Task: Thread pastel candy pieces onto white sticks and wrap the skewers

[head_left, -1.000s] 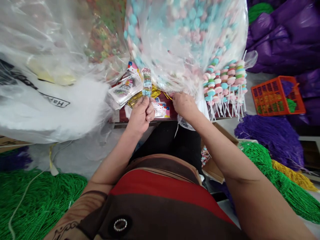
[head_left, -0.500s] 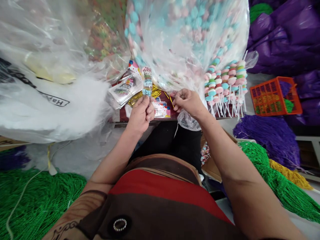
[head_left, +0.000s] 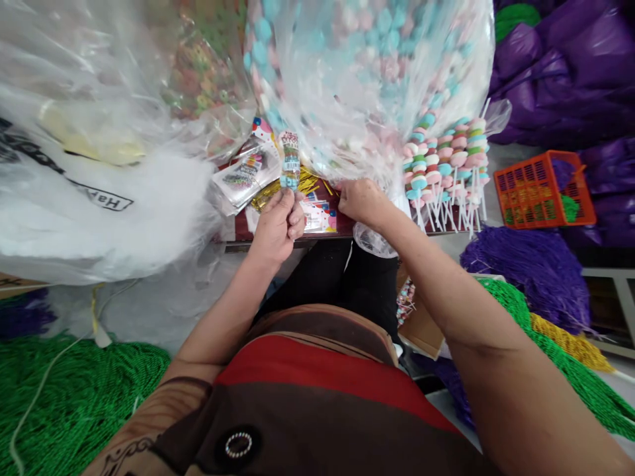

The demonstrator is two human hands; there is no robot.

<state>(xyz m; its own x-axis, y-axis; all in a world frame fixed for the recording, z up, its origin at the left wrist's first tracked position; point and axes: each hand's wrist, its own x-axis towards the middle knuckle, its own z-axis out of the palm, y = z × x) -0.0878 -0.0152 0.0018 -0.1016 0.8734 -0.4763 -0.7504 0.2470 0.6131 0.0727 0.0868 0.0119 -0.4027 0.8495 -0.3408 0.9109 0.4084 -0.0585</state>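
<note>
My left hand (head_left: 278,225) pinches the lower end of a small clear packet of candy on a stick (head_left: 290,162), held upright over the dark red table (head_left: 238,231). My right hand (head_left: 362,201) is curled at the table's edge, knuckles up, against the bottom of a big clear bag of pastel marshmallow candy (head_left: 367,73); what its fingers hold is hidden. Gold twist ties (head_left: 310,182) lie between the two hands, beside printed packet sleeves (head_left: 245,175).
A row of candy skewers (head_left: 446,165) stands right of the bag. White and clear plastic bags (head_left: 94,165) fill the left. Green bead strands (head_left: 74,396), purple bead strands (head_left: 536,271) and an orange crate (head_left: 543,188) lie around on the floor.
My right hand rose with its fingers pinched half a second ago, then dropped back to the table edge under the candy bag. The left hand kept the packet upright.
</note>
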